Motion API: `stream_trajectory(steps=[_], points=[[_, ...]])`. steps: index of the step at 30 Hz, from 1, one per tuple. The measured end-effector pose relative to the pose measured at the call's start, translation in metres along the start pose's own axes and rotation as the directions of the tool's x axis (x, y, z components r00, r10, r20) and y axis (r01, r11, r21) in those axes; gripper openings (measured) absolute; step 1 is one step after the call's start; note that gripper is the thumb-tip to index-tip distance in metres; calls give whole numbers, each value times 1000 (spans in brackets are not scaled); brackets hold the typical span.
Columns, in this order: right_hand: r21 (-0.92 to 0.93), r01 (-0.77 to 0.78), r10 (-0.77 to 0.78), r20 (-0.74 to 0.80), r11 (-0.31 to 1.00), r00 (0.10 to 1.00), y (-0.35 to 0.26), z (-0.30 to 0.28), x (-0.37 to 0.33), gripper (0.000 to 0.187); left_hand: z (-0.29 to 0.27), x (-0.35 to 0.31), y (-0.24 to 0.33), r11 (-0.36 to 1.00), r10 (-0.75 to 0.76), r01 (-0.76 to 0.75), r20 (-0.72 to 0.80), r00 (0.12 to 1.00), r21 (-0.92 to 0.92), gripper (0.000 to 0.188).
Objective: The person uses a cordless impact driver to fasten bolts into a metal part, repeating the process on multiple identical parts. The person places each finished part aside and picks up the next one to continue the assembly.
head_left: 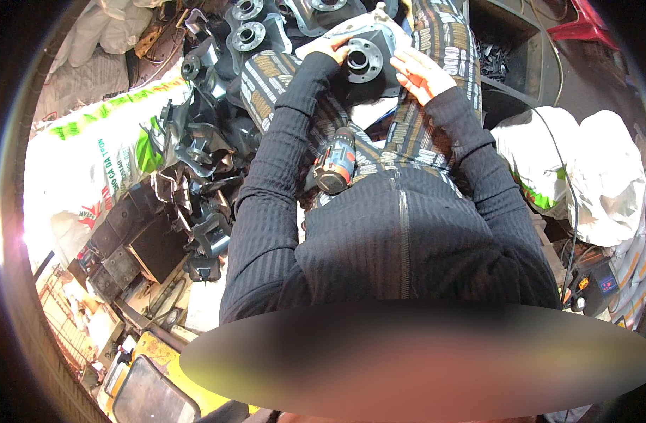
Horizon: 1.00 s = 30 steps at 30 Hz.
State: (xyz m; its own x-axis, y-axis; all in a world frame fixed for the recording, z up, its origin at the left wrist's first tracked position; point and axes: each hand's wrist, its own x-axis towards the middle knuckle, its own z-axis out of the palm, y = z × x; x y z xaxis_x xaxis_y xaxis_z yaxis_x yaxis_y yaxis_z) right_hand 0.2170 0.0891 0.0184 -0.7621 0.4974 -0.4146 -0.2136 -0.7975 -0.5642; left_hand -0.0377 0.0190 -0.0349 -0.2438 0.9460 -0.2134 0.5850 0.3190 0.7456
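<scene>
A dark metal bracket with a round, drilled flange and a central hole (365, 60) is between my knees, over something pale. My left hand (326, 48) grips its left side, the fingers curled near the flange. My right hand (422, 73) is beside the bracket's right edge with the fingers stretched out and the palm turned up. Whether its fingertips touch the metal, I cannot tell. In my lap, against the left thigh, rests a cordless drill (336, 162) with a red, blue and black body.
Similar flanged brackets (250, 37) stand beyond my left knee. More dark metal parts (199, 148) are piled along my left side, next to a white and green sack (101, 166). At right are a bin of small dark pieces (496, 62), white bags (591, 169) and a hanging black cable (564, 169).
</scene>
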Motion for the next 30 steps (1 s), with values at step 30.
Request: stream_trajectory(steps=[30], points=[[615,-61,105,-36,786,994,22,75,7,33,-112,-188,184,850,401,-300,-163,902,434,43]])
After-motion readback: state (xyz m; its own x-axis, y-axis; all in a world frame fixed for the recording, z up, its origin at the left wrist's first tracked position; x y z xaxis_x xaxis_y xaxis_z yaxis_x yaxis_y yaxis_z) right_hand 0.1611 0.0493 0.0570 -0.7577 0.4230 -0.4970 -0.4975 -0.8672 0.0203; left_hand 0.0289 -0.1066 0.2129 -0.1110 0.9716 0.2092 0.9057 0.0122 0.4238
